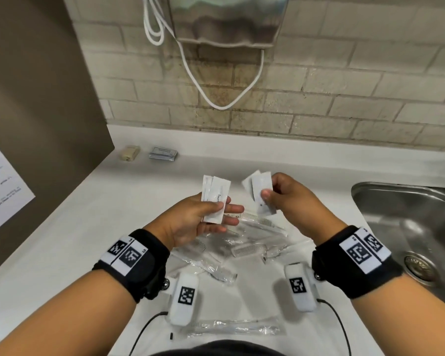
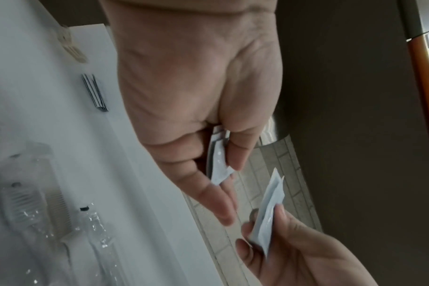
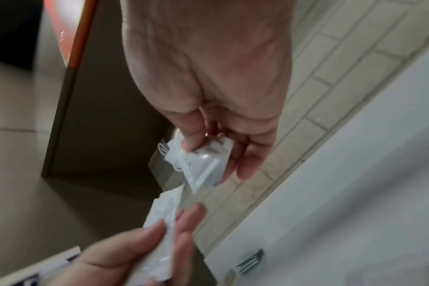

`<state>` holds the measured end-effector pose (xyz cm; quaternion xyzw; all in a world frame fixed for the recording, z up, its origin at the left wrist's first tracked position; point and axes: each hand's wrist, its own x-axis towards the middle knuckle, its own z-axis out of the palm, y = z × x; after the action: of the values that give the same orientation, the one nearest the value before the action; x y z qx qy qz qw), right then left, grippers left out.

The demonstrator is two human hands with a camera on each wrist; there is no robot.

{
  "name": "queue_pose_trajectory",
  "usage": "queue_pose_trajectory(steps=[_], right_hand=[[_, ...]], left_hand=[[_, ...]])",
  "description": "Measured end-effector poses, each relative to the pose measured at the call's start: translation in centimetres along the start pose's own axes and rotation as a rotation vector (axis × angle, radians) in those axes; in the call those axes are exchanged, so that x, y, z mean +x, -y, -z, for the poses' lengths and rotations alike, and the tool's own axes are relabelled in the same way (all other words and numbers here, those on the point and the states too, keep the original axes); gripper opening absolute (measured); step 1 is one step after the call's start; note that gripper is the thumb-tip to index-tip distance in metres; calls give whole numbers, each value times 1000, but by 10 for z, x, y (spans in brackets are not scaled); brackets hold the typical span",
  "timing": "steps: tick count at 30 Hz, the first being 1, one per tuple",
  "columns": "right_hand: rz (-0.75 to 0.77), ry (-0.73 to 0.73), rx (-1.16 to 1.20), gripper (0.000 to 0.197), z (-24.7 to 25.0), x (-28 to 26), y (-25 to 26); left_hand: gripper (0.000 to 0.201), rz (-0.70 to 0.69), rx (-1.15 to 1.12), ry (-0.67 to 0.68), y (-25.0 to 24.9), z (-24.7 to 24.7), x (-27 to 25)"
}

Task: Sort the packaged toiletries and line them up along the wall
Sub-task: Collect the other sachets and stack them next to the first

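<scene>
Item: white sachets, two small bundles, both held above the counter [image 1: 267,160].
Left hand [image 1: 203,222]: your thumb pins a bundle of sachets [image 1: 215,199] against nearly straight fingers; one is printed "Too…", probably toothpaste.
Right hand [image 1: 290,199]: your thumb and curled fingers pinch a fanned bundle [image 1: 258,191], several sachets loosely overlapped.
Step in hand, as judged: merging like with like. Square the right fan before you pass it across; slide it flat onto the left bundle, labels one way, and keep your left thumb pressing down so nothing slips out.
Already by the wall [image 1: 319,98]: beige packet [image 1: 130,152] and grey packets [image 1: 163,153], near each other at the left.
Unsorted: clear-wrapped combs [image 1: 247,249] and other clear wraps below your hands; one long wrap [image 1: 234,327] near the front edge.
Room: bare counter runs along the wall to the right of the grey packets.
Edges: sink [image 1: 396,201] lies to your right; keep light sachets away from its rim. A white cord [image 1: 216,98] hangs above the back strip; set down beneath it.
</scene>
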<state>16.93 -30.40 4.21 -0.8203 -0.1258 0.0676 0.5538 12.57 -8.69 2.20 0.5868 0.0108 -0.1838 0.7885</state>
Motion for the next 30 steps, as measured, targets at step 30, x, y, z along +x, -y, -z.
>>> queue_pose_trajectory(steps=[30], right_hand=[[475, -206, -83, 13, -18, -2, -2]], left_hand=[[33, -40, -4, -106, 6, -14, 16]])
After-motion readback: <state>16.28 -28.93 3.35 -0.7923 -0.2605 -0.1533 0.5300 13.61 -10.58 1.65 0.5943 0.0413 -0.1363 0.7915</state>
